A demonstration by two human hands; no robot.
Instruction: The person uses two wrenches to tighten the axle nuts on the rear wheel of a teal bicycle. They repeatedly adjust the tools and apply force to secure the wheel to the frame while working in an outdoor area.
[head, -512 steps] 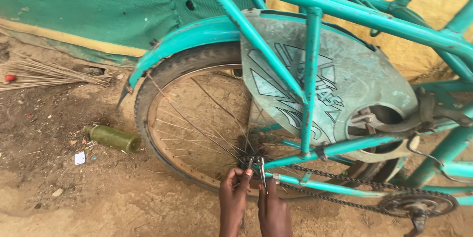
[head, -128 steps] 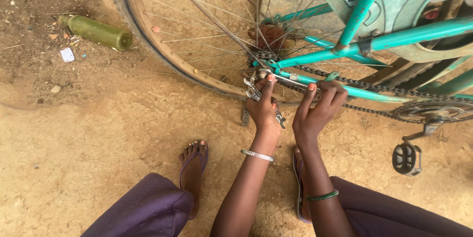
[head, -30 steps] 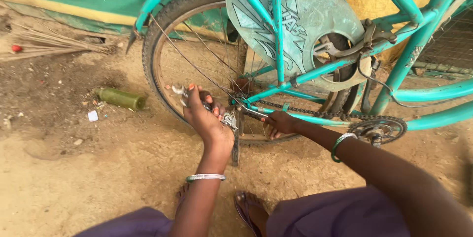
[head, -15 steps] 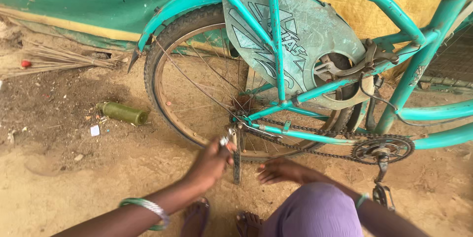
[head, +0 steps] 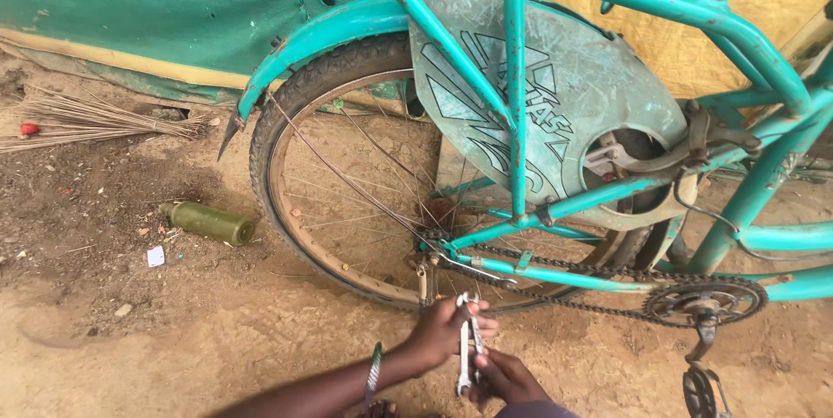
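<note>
A teal bicycle stands on bare dirt, its rear wheel and chain in front of me. Low in the view both my hands meet on a metal wrench. My left hand, with a green bangle on its wrist, grips the wrench near its upper end. Just below, my right hand holds the lower end. The wrench sits under the rear axle, apart from it.
A green bottle lies on the ground left of the wheel. A straw broom rests by the green tarp wall. The crank and pedal hang at the lower right. A grey chain guard covers the frame.
My hands have come together below the axle and both now hold the wrench. The view has shifted so more of the wheel and frame shows.
</note>
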